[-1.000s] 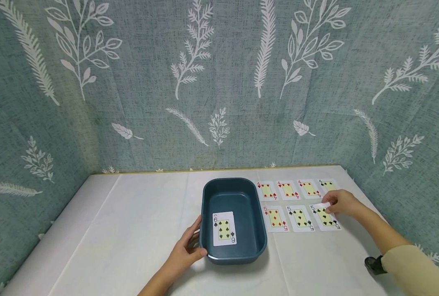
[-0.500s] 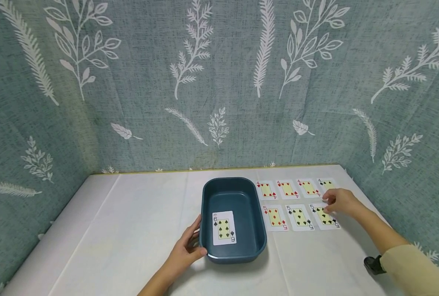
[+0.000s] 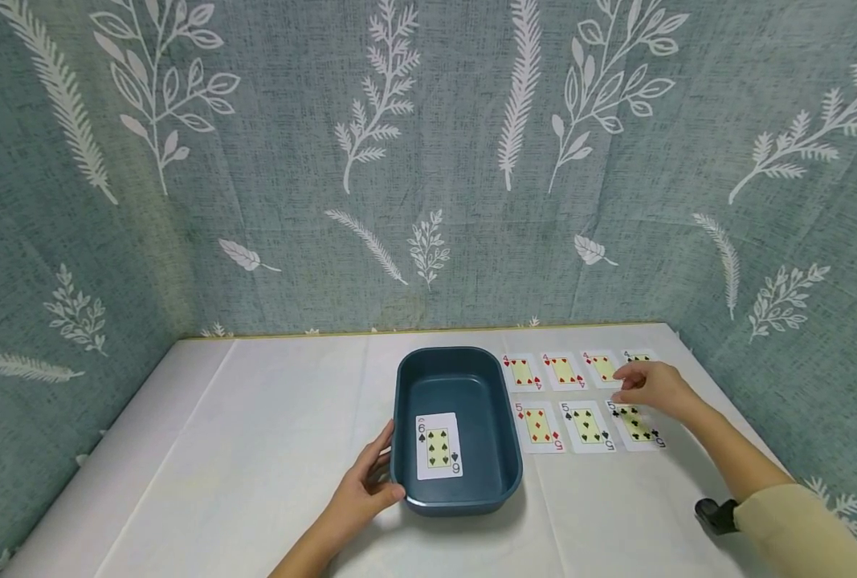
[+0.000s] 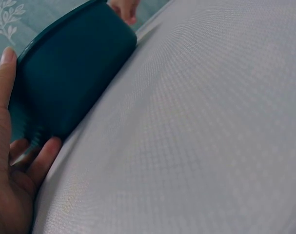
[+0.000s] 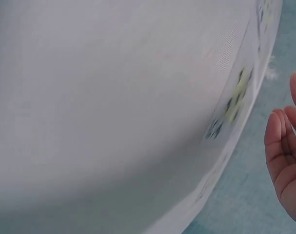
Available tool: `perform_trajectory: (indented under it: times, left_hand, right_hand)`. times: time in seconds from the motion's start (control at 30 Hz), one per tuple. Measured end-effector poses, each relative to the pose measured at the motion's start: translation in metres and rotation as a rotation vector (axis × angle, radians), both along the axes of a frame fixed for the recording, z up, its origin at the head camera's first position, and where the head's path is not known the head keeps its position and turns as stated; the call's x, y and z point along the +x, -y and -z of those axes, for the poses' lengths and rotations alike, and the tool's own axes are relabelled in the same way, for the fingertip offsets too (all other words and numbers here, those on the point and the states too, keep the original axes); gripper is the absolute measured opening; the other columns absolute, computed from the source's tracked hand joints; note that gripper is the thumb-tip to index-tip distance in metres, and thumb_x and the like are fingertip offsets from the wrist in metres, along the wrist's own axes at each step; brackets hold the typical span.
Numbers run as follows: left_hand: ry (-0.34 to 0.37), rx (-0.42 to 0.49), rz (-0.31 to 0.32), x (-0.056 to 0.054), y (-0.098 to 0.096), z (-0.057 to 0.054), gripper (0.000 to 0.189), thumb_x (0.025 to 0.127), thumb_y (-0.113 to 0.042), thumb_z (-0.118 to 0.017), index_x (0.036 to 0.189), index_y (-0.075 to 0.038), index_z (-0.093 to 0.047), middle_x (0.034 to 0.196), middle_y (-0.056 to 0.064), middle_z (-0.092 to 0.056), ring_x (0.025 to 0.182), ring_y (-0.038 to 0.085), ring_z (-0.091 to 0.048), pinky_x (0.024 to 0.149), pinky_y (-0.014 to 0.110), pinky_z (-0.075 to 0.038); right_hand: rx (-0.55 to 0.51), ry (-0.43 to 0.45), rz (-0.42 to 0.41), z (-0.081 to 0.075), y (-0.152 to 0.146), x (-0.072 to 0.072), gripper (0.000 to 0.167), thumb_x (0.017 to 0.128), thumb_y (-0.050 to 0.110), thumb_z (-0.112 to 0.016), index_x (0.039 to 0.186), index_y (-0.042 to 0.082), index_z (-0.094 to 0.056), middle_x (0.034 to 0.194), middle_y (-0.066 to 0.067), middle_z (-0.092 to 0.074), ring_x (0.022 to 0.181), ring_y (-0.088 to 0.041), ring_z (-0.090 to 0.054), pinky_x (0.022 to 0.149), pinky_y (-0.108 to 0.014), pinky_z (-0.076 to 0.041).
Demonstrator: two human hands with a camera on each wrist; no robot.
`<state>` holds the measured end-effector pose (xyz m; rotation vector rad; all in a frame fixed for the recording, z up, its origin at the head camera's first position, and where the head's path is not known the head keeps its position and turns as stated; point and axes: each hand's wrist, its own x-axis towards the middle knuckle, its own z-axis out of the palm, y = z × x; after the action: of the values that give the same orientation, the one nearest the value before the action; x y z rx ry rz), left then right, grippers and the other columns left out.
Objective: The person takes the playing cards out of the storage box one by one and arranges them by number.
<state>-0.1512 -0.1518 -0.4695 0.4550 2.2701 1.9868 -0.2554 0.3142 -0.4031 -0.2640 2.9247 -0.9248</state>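
Note:
My left hand (image 3: pixel 359 486) holds a dark teal rectangular bin (image 3: pixel 489 449) at its near left corner, with the thumb at the front and fingers along the left side. A six of spades (image 3: pixel 438 446) lies face up inside the bin. To the right, my right hand (image 3: pixel 655 387) hovers over the far part of the five of clubs (image 3: pixel 636 429); its fingers are loosely bent and hold nothing. That card lies beside the five of spades (image 3: pixel 585 427) and the five of diamonds (image 3: pixel 539 427). In the right wrist view, the right hand's fingers (image 5: pixel 274 134) show apart from the cards.
Behind the fives runs a row of several fours, among them a red four (image 3: pixel 520 372) and a black four (image 3: pixel 638 358) partly covered by my right hand. A patterned green cloth wall (image 3: pixel 291 201) encloses the white table (image 3: pixel 255 449). A black object (image 3: pixel 716 515) sits by the right sleeve.
My right hand has let go of the five of clubs, which now lies flat, and has moved slightly left and up over it. The left hand and bin stay put.

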Motion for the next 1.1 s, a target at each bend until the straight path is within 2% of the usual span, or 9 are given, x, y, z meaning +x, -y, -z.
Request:
perform_trajectory:
  times: [0.27, 0.5, 0.63, 0.83, 1.1]
  left_hand:
    - [0.003, 0.005, 0.008, 0.0, 0.0, 0.002, 0.079, 0.084, -0.014, -0.072, 0.15, -0.021, -0.029, 0.148, 0.016, -0.035, 0.129, 0.039, -0.042, 0.087, 0.024, -0.048]
    - [0.012, 0.003, 0.003, 0.0, -0.001, 0.001, 0.079, 0.084, -0.014, -0.072, 0.15, -0.022, -0.029, 0.148, 0.015, -0.035, 0.129, 0.038, -0.042, 0.087, 0.024, -0.048]
    - [0.016, 0.004, -0.002, 0.001, -0.001, 0.0, 0.079, 0.084, -0.014, -0.072, 0.15, -0.02, -0.029, 0.147, 0.016, -0.035, 0.129, 0.038, -0.042, 0.087, 0.024, -0.048]
    - [0.009, 0.007, 0.01, 0.0, 0.0, -0.001, 0.079, 0.084, -0.014, -0.072, 0.15, -0.02, -0.028, 0.147, 0.016, -0.035, 0.128, 0.039, -0.043, 0.087, 0.024, -0.048]
    - [0.0, 0.015, 0.007, -0.001, 0.0, 0.001, 0.08, 0.083, -0.015, -0.072, 0.15, -0.019, -0.029, 0.146, 0.017, -0.036, 0.127, 0.039, -0.044, 0.087, 0.024, -0.048]
  right_hand:
    - [0.007, -0.059, -0.007, -0.006, 0.025, 0.0, 0.042, 0.078, 0.023, -0.077, 0.108, -0.004, -0.064, 0.08, -0.002, -0.062, 0.072, -0.014, -0.054, 0.062, -0.03, -0.044]
    - [-0.038, -0.14, -0.02, -0.011, 0.045, 0.001, 0.044, 0.079, 0.024, -0.077, 0.11, -0.004, -0.064, 0.079, -0.002, -0.064, 0.072, -0.013, -0.057, 0.061, -0.028, -0.046]
    - [-0.071, -0.156, -0.03, -0.014, 0.058, 0.001, 0.045, 0.08, 0.028, -0.076, 0.111, -0.002, -0.065, 0.081, -0.002, -0.064, 0.072, -0.013, -0.058, 0.061, -0.028, -0.047]
    - [-0.107, -0.17, -0.07, -0.022, 0.08, 0.003, 0.044, 0.079, 0.03, -0.076, 0.111, 0.001, -0.066, 0.083, -0.002, -0.065, 0.072, -0.014, -0.059, 0.063, -0.03, -0.049]
    - [-0.143, -0.238, -0.149, -0.026, 0.104, 0.004, 0.037, 0.078, 0.024, -0.077, 0.107, 0.004, -0.067, 0.084, -0.003, -0.066, 0.072, -0.012, -0.06, 0.061, -0.026, -0.05]
